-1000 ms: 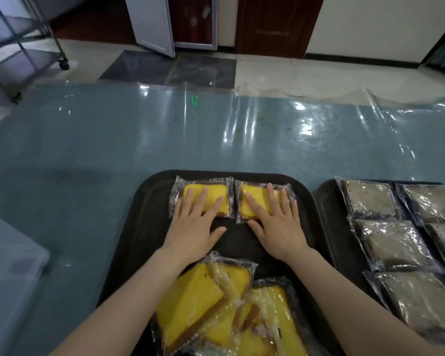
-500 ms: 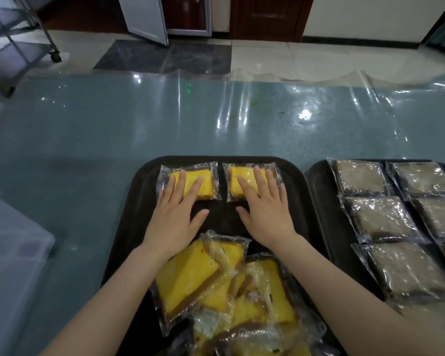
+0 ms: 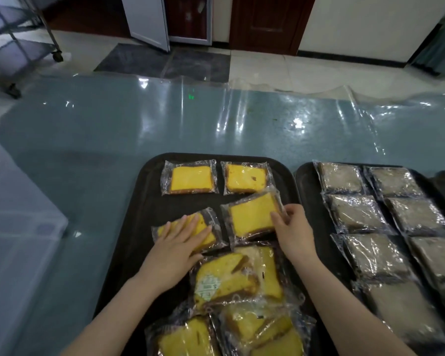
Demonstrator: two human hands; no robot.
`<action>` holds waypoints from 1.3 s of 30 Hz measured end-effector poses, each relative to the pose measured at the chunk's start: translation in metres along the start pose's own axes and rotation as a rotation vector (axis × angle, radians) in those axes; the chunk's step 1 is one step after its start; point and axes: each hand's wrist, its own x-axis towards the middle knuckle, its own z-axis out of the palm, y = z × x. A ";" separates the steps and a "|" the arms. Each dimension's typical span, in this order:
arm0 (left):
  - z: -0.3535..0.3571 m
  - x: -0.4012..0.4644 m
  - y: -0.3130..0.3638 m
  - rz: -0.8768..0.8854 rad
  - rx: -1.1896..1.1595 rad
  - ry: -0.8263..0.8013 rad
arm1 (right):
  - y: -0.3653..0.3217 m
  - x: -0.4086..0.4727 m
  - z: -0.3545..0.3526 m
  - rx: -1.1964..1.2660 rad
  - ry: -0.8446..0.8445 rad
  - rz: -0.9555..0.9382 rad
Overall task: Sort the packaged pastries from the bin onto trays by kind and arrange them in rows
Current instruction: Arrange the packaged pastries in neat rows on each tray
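Observation:
Two wrapped yellow cake slices (image 3: 190, 179) (image 3: 246, 177) lie side by side at the far end of a black tray (image 3: 149, 201). My left hand (image 3: 176, 246) lies flat, fingers straight, on a third yellow slice (image 3: 203, 222) in the tray's middle. To its right, my right hand (image 3: 293, 232) pinches the right edge of a fourth yellow slice (image 3: 251, 217), which is tilted. A loose pile of yellow slices (image 3: 237, 294) fills the near end of the tray. On the right, a second black tray (image 3: 303, 176) carries rows of wrapped brown pastries (image 3: 357, 214).
The trays rest on a blue table (image 3: 113, 140) under clear plastic film. A translucent bin (image 3: 18, 240) stands at the left. Beyond the table's far edge are a metal rack on wheels (image 3: 18, 47) and doors.
Both hands left the two far slices and drew back toward the pile. Each now has a new yellow slice in the tray's middle, brought forward from the pile.

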 end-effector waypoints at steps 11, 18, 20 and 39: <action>-0.004 0.035 -0.020 0.184 0.168 -0.016 | 0.011 0.007 0.022 -0.711 -0.421 -0.433; -0.013 0.057 -0.037 0.179 0.273 -0.006 | 0.007 0.010 0.016 -0.740 -0.457 -0.410; -0.017 0.056 -0.040 0.163 0.293 -0.013 | 0.006 0.005 0.014 -0.703 -0.456 -0.408; 0.011 -0.106 0.071 0.107 -0.361 -0.107 | 0.055 -0.135 -0.032 -0.275 -0.548 -0.163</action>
